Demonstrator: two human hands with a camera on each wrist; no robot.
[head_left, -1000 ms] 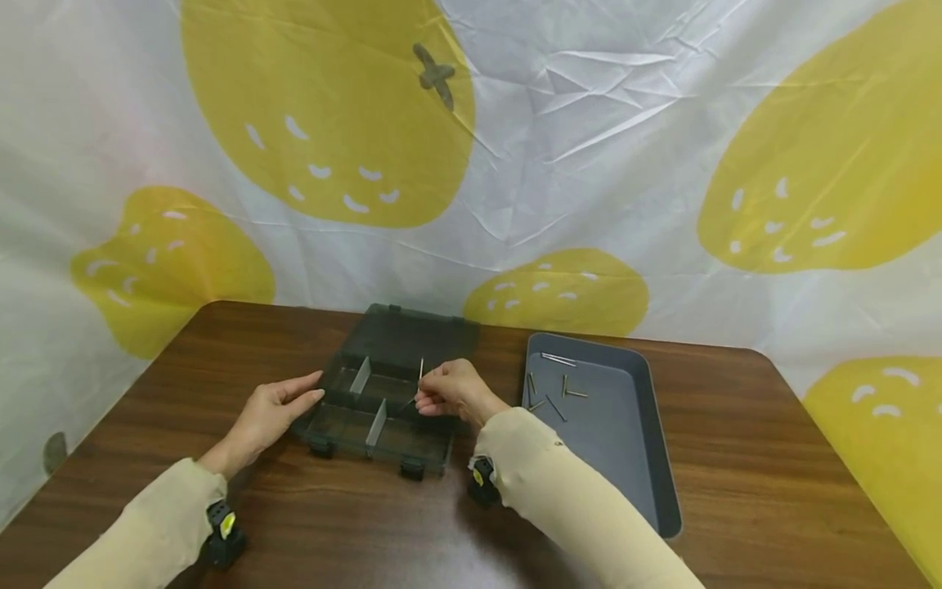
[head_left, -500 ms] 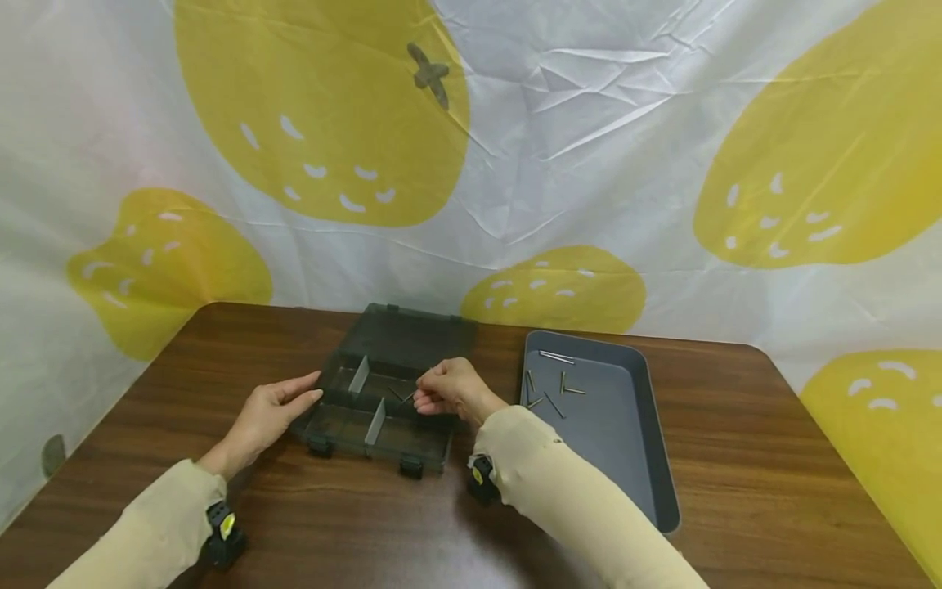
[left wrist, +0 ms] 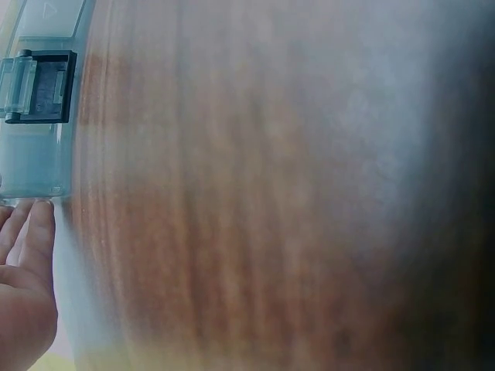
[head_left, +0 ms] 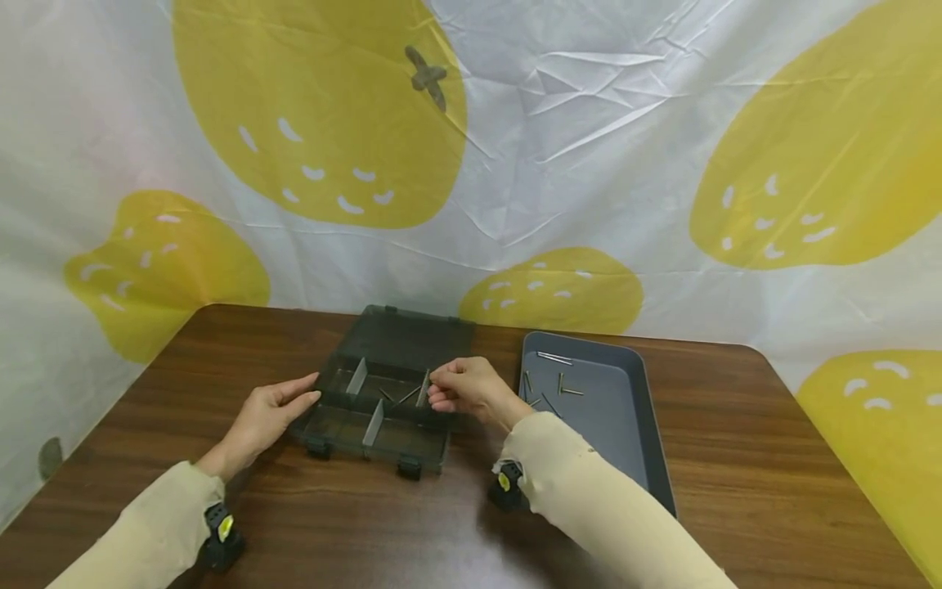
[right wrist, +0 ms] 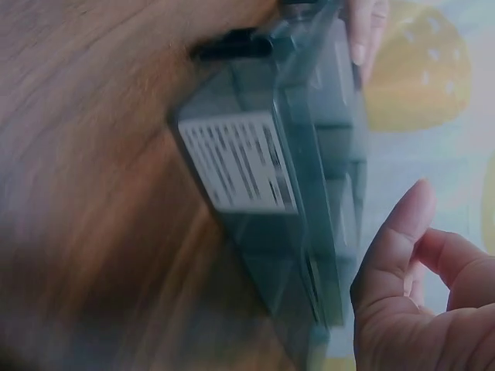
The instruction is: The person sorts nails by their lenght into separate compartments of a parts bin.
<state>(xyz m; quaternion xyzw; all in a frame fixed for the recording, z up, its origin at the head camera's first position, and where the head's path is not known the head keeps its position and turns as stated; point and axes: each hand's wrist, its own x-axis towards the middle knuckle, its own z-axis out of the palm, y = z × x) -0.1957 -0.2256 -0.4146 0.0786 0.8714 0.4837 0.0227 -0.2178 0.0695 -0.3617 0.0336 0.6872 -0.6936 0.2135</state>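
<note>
A dark translucent compartment box (head_left: pixel 338 421) lies on the table with its lid (head_left: pixel 412 334) folded back. My left hand (head_left: pixel 261 421) touches the box's left side, fingers nearly straight; the left wrist view has the fingertips (left wrist: pixel 39 210) right at its corner. My right hand (head_left: pixel 474 388) hovers over the box's right side beside a grey divider (head_left: pixel 423 388), thumb and fingers loosely bent and holding nothing visible. In the back middle compartment lie slim metal nails, a nearer one (head_left: pixel 409 395) and another (head_left: pixel 386 394) to its left.
A grey tray (head_left: pixel 611 446) stands right of the box, partly behind the right forearm. Inside it are silver nails (head_left: pixel 554 358) and several brass-coloured screws (head_left: pixel 571 392). A patterned cloth (head_left: pixel 552 204) hangs behind the wooden table (head_left: pixel 316 523).
The slim nail that my right hand pinched has been let go into the back compartment. That hand has then shifted right, uncovering the divider. My left hand has stayed at the box.
</note>
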